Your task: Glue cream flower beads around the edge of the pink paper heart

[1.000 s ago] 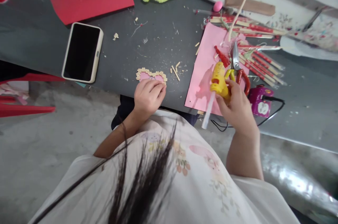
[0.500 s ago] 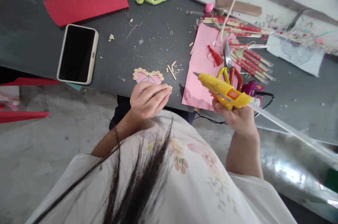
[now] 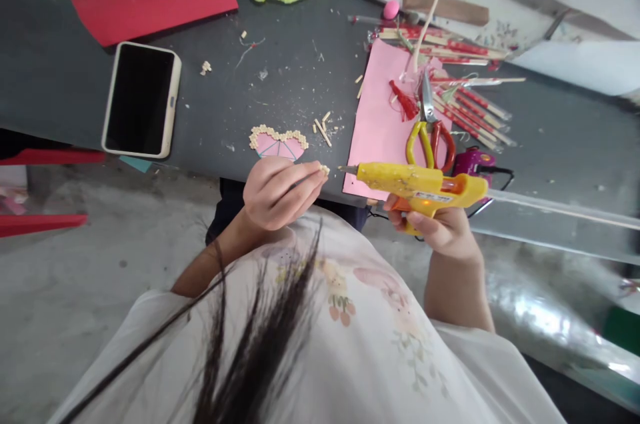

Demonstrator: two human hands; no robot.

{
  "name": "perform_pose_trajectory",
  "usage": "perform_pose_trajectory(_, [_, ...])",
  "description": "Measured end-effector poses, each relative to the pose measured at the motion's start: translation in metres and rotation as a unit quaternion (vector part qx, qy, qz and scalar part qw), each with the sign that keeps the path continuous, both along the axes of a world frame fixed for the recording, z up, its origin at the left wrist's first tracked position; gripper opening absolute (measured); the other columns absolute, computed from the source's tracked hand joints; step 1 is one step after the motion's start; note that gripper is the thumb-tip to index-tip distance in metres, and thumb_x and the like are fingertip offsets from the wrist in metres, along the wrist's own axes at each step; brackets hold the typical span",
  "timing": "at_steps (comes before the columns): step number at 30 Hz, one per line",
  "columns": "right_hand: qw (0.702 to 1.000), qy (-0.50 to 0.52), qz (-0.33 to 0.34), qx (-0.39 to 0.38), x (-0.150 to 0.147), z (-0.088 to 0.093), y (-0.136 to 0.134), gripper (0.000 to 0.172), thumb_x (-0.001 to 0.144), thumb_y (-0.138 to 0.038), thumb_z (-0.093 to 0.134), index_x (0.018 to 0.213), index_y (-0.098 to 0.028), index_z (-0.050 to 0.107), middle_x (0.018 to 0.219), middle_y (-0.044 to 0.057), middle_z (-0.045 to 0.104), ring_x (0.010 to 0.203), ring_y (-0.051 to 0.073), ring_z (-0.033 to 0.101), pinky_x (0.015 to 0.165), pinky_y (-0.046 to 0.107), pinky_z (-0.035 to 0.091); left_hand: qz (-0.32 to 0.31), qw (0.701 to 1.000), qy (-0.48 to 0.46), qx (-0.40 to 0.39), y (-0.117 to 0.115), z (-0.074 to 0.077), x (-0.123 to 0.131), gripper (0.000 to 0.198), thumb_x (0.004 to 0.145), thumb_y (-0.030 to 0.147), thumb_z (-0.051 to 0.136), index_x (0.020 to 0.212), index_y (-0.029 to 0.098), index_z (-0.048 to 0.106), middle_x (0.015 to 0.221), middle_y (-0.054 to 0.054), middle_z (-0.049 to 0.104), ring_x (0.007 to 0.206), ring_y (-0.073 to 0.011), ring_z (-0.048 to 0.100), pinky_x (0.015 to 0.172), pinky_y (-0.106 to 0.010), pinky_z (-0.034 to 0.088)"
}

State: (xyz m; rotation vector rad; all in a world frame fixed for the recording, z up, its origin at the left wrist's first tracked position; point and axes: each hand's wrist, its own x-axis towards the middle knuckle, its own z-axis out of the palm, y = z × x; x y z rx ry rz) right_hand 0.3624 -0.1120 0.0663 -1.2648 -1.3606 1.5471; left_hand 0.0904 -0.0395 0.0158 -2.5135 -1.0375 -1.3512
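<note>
Between its fingertips my left hand (image 3: 283,192) pinches a small cluster of pale wooden pieces (image 3: 324,171). Just beyond that hand lies a pink heart-shaped piece (image 3: 275,147) with blue lines, its top edge bordered by small pale pieces; the hand hides its lower part. My right hand (image 3: 437,224) is wrapped round a yellow glue gun (image 3: 405,181), a long clear glue stick coming out of its back. The nozzle points left, a short gap from the pale cluster. Short loose sticks (image 3: 323,132) lie beside the heart.
Scissors (image 3: 427,121) and a red tassel (image 3: 404,101) lie on pink paper (image 3: 370,124). Behind are wrapped red-and-wood sticks (image 3: 475,117) and a wooden block (image 3: 445,7). At the left are a phone (image 3: 141,101) and red paper (image 3: 157,1). A purple device (image 3: 473,164) sits right.
My right hand has turned the glue gun more level and brought its nozzle left and down, near my left fingertips. My left hand keeps its pinch; the view has shifted slightly.
</note>
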Motion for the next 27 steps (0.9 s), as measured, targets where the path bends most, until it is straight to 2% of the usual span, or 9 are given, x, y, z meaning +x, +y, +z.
perform_pose_trajectory(3, [1.000, -0.014, 0.009, -0.020, -0.0003, -0.0016, -0.0005, 0.019, 0.090, -0.040, 0.062, 0.097, -0.023, 0.069, 0.071, 0.002, 0.060, 0.058, 0.012, 0.053, 0.045, 0.022, 0.044, -0.002, 1.000, 0.015, 0.009, -0.0004, 0.0024, -0.0004, 0.008, 0.082, 0.022, 0.070, 0.079, 0.028, 0.074, 0.076, 0.002, 0.077, 0.058, -0.0143, 0.063, 0.055, -0.031, 0.055])
perform_pose_trajectory(6, [0.999, -0.016, 0.017, -0.024, -0.0008, -0.0027, 0.0008, 0.022, 0.090, -0.041, 0.062, 0.096, -0.021, 0.067, 0.072, 0.003, 0.059, 0.058, 0.012, 0.053, 0.045, 0.023, 0.043, -0.006, 0.997, 0.050, -0.060, -0.0016, 0.0034, -0.0018, 0.009, 0.084, 0.025, 0.067, 0.081, 0.029, 0.074, 0.079, 0.000, 0.078, 0.060, -0.0157, 0.064, 0.057, -0.034, 0.056])
perform_pose_trajectory(8, [0.999, -0.014, 0.021, -0.025, -0.0013, -0.0029, 0.0018, 0.021, 0.090, -0.040, 0.062, 0.094, -0.020, 0.066, 0.072, 0.003, 0.059, 0.058, 0.012, 0.053, 0.044, 0.023, 0.042, -0.009, 0.995, 0.053, -0.080, -0.0020, 0.0039, -0.0025, 0.008, 0.084, 0.025, 0.067, 0.082, 0.028, 0.074, 0.080, -0.001, 0.078, 0.059, -0.0159, 0.064, 0.057, -0.034, 0.055])
perform_pose_trajectory(14, [0.999, -0.012, 0.023, -0.019, -0.0012, -0.0017, 0.0025, 0.017, 0.091, -0.037, 0.061, 0.093, -0.021, 0.066, 0.074, 0.002, 0.058, 0.059, 0.012, 0.052, 0.046, 0.022, 0.043, -0.049, 0.998, -0.009, -0.046, 0.0001, 0.0060, -0.0031, 0.009, 0.083, 0.021, 0.069, 0.084, 0.028, 0.073, 0.081, 0.000, 0.078, 0.060, -0.0155, 0.064, 0.057, -0.033, 0.054])
perform_pose_trajectory(21, [0.998, -0.045, 0.034, -0.026, 0.0026, -0.0034, 0.0047, 0.023, 0.090, -0.042, 0.061, 0.092, -0.019, 0.066, 0.072, 0.003, 0.060, 0.060, 0.013, 0.053, 0.048, 0.025, 0.045, -0.047, 0.984, 0.026, -0.170, 0.0020, 0.0083, -0.0039, 0.009, 0.087, 0.031, 0.066, 0.082, 0.028, 0.073, 0.080, -0.002, 0.077, 0.061, -0.0163, 0.064, 0.058, -0.036, 0.054])
perform_pose_trajectory(23, [0.998, -0.049, 0.039, -0.027, 0.0032, -0.0034, 0.0056, 0.024, 0.090, -0.043, 0.062, 0.092, -0.019, 0.066, 0.072, 0.003, 0.060, 0.060, 0.013, 0.053, 0.048, 0.025, 0.044, -0.046, 0.984, 0.033, -0.167, 0.0010, 0.0067, -0.0043, 0.011, 0.088, 0.032, 0.065, 0.083, 0.028, 0.073, 0.080, -0.002, 0.077, 0.062, -0.0161, 0.065, 0.059, -0.036, 0.053])
perform_pose_trajectory(27, [0.998, -0.047, 0.039, -0.032, 0.0035, -0.0020, 0.0068, 0.024, 0.089, -0.044, 0.062, 0.091, -0.020, 0.066, 0.071, 0.003, 0.060, 0.059, 0.013, 0.053, 0.047, 0.024, 0.043, -0.048, 0.994, 0.019, -0.101, -0.0018, 0.0009, -0.0064, 0.010, 0.088, 0.027, 0.066, 0.091, 0.030, 0.074, 0.084, 0.000, 0.077, 0.066, -0.0148, 0.064, 0.063, -0.034, 0.053])
